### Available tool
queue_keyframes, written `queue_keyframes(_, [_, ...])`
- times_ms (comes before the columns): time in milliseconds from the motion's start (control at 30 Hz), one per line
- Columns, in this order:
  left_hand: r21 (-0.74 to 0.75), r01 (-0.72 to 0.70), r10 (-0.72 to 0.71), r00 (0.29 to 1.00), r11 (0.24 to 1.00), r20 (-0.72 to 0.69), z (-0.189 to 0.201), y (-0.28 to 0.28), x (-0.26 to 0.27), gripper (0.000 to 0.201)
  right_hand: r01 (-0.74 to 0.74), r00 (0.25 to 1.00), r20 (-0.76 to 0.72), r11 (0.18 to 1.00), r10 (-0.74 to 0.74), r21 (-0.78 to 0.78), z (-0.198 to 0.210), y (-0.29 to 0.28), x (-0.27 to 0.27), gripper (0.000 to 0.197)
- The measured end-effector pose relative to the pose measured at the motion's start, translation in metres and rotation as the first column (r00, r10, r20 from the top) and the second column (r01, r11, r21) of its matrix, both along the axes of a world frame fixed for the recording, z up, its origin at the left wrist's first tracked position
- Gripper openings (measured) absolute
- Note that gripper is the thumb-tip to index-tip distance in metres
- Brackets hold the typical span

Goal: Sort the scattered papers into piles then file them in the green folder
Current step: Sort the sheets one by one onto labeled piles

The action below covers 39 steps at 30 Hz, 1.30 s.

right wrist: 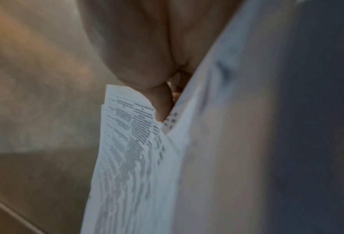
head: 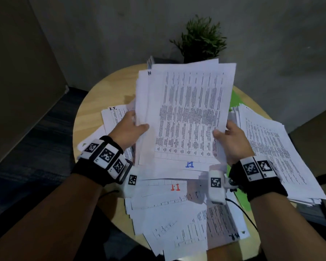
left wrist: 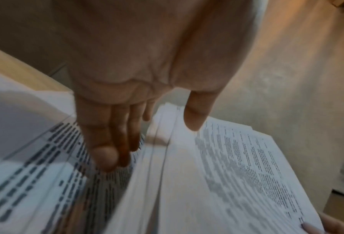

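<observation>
A sheaf of papers (head: 184, 117) is held raised above the round table (head: 105, 85), probably to square its edges. The left hand (head: 129, 129) pinches its left edge and the right hand (head: 231, 140) its right edge. The green folder (head: 233, 98) lies largely hidden beneath a side pile (head: 282, 153). Print is illegible.

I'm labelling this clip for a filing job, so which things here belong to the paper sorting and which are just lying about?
Part of the job:
held sheaf of papers, gripped by left hand and right hand
loose papers on the table
stacked pile
green folder, mostly covered

Just lying about:
potted plant
spiral notebook
round wooden table
</observation>
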<state>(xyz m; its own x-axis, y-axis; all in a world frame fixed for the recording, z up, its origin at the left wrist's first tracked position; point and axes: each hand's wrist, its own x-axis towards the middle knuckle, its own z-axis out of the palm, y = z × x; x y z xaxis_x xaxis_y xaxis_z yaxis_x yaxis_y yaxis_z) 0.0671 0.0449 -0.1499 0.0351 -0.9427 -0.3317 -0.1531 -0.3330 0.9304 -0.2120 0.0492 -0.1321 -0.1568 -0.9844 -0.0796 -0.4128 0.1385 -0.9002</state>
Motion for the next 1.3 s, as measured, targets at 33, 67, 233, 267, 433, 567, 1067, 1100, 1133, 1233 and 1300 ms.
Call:
queue_keyframes(33, [-0.026, -0.032, 0.031, 0.999, 0.999, -0.021, 0.001, 0.0, 0.001, 0.048, -0.031, 0.999, 0.017, 0.999, 0.031, 0.008, 0.003, 0.0, 0.003, 0.024])
queue_keyframes(67, [-0.048, -0.062, 0.061, 0.998, 0.997, -0.03, 0.002, 0.0, 0.003, 0.043, -0.054, 0.998, 0.041, 0.998, 0.053, 0.019, 0.003, -0.002, 0.004, 0.022])
queue_keyframes(233, [-0.15, -0.124, 0.116, 0.992, 0.981, -0.057, 0.002, 0.001, 0.01, 0.042, -0.092, 0.991, 0.106, 0.993, 0.084, 0.075, 0.002, -0.007, 0.018, 0.018])
queue_keyframes(267, [-0.156, -0.126, 0.115, 0.991, 0.98, -0.073, 0.003, 0.002, 0.011, 0.047, -0.098, 0.992, 0.088, 0.993, 0.092, 0.068, 0.002, -0.008, 0.023, 0.018])
queue_keyframes(433, [-0.205, -0.205, 0.193, 0.978, 0.957, -0.08, -0.001, 0.006, 0.031, 0.058, -0.145, 0.987, 0.067, 0.989, 0.144, -0.003, 0.009, -0.016, 0.057, 0.009])
queue_keyframes(567, [-0.267, -0.296, 0.336, 0.935, 0.917, 0.115, 0.006, 0.013, 0.057, 0.057, -0.126, 0.988, 0.097, 0.988, 0.116, 0.094, 0.01, -0.025, 0.075, 0.03])
queue_keyframes(1067, [-0.221, -0.434, 0.454, 0.89, 0.873, 0.046, 0.005, 0.014, 0.082, 0.042, 0.105, 0.73, -0.664, 0.935, 0.159, 0.338, -0.032, -0.027, 0.103, 0.031])
queue_keyframes(1100, [-0.208, -0.433, 0.449, 0.893, 0.877, 0.036, 0.005, 0.013, 0.081, 0.041, 0.076, 0.755, -0.633, 0.935, 0.174, 0.347, -0.031, -0.027, 0.1, 0.027])
queue_keyframes(1133, [-0.196, -0.432, 0.446, 0.894, 0.88, 0.031, 0.004, 0.012, 0.081, 0.041, 0.045, 0.78, -0.599, 0.938, 0.182, 0.343, -0.029, -0.027, 0.095, 0.024])
queue_keyframes(1233, [-0.174, -0.421, 0.429, 0.903, 0.891, 0.012, -0.001, 0.009, 0.083, 0.044, 0.007, 0.864, -0.488, 0.965, 0.127, 0.263, -0.017, -0.023, 0.082, 0.026])
queue_keyframes(1300, [-0.162, -0.418, 0.423, 0.906, 0.894, -0.002, 0.0, 0.009, 0.081, 0.044, -0.01, 0.906, -0.412, 0.978, 0.097, 0.208, -0.006, -0.022, 0.071, 0.036])
